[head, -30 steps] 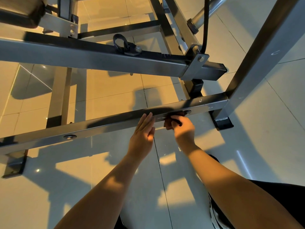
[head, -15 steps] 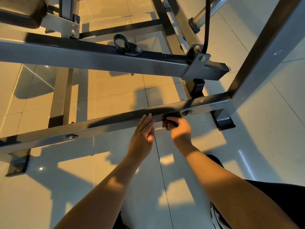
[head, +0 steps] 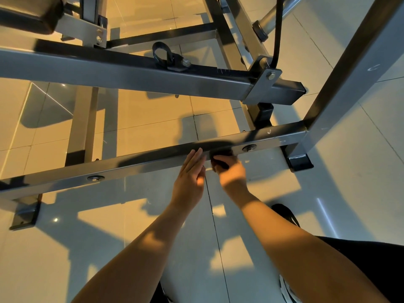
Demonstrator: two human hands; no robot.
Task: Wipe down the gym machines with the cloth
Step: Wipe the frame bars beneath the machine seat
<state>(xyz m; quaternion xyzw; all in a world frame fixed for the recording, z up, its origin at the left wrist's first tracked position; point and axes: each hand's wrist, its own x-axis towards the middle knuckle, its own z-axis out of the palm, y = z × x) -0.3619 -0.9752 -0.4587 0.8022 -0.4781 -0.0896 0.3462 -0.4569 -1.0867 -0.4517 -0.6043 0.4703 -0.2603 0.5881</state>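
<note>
Shifted cloth [head: 222, 164] left along lower bar [head: 131, 169], past bolt [head: 249, 147]; right hand [head: 231, 174] clenched round it for pressure; left hand [head: 190, 178] flat, fingers straight, bracing.

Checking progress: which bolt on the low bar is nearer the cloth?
The right bolt, just past the cloth in the right hand; the left bolt sits far off.

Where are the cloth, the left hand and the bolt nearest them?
cloth [head: 220, 155]: head view, its dark middle.
left hand [head: 189, 180]: head view, back of hand.
bolt [head: 249, 148]: head view, its round head.
</note>
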